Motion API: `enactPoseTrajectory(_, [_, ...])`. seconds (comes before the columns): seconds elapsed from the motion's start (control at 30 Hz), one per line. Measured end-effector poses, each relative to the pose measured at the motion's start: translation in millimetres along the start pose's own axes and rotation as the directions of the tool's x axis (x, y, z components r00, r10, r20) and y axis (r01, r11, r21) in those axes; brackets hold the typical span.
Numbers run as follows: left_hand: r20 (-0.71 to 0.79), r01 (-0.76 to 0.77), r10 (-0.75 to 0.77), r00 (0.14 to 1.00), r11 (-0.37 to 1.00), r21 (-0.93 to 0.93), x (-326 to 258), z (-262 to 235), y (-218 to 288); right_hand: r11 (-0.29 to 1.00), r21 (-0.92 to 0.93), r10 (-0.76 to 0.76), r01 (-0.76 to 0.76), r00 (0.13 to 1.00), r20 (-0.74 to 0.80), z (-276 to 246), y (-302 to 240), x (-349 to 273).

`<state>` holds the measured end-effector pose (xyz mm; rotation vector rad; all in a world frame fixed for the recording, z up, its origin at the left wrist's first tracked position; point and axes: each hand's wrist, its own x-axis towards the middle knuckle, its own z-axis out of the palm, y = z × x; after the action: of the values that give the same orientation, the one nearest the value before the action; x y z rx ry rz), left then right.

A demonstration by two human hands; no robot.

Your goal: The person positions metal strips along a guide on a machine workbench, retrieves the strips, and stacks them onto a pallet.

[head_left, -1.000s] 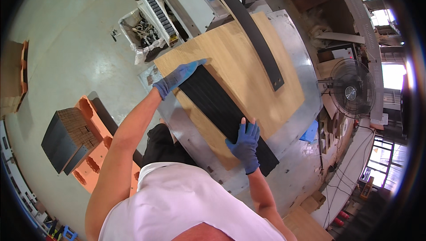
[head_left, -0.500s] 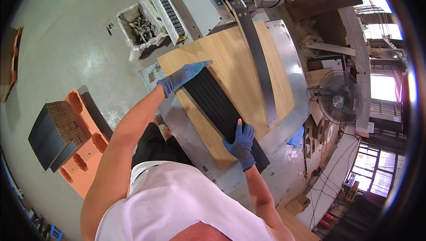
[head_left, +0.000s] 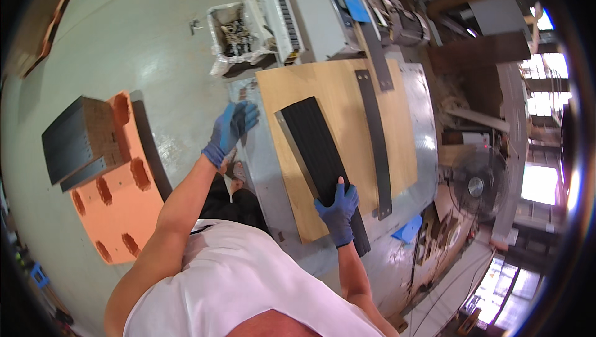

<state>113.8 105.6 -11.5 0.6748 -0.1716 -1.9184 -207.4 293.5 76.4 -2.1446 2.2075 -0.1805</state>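
A bundle of long black ribbed strips (head_left: 313,141) lies slantwise on a light wood board (head_left: 337,101). My right hand (head_left: 339,213), in a blue glove, is closed around the near part of this bundle. Its near end sticks out past the hand and over the board's edge. My left hand (head_left: 230,127), gloved too, is off the bundle and left of the board, with its fingers stretched out and nothing visible in them. To the right of the bundle a flat dark strip (head_left: 376,151) with holes at its ends rests on the board.
Another dark strip (head_left: 375,54) reaches from the grey machine (head_left: 316,14) over the board. A metal table (head_left: 261,163) carries the board. An orange pallet (head_left: 118,197) with dark stacked pieces (head_left: 87,135) stands left, a lined scrap bin (head_left: 236,33) far left, a fan (head_left: 477,185) right.
My left hand has let go of the bundle's far end and moved left off the board. A second flat strip now shows apart from the one on the board. The whole view has shifted.
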Motion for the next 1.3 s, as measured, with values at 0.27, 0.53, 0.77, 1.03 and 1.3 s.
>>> enactPoseTrajectory(0.27, [-0.1,0.173,-0.17,0.98,0.985,0.016,-107.4,-15.3,-52.6,0.972,0.193,-0.161,0.135,0.979,0.124,-17.3,-75.4,26.3])
enactPoseTrajectory(0.53, [0.017,-0.265,0.269,0.963,0.956,-0.124,-181.8,-8.8,-11.9,0.689,0.658,-0.531,0.304,0.829,0.173,-21.0,-235.5,75.8])
enactPoseTrajectory(0.77, [-0.072,-0.455,0.536,0.841,0.629,-0.63,-279.4,-79.5,73.8,0.45,0.883,-0.786,0.134,0.529,0.32,26.9,-418.7,92.8])
enactPoseTrajectory(1.03, [-0.598,-0.792,0.659,0.456,0.607,0.066,-367.9,-234.2,139.1,0.565,0.782,-0.807,-0.264,0.022,0.59,130.4,-652.5,30.7])
enactPoseTrajectory(1.3, [-0.807,-0.909,0.505,0.306,0.408,-0.09,-404.5,-429.2,188.9,0.623,0.782,-0.766,-0.016,-0.214,0.606,303.1,-824.8,-27.9])
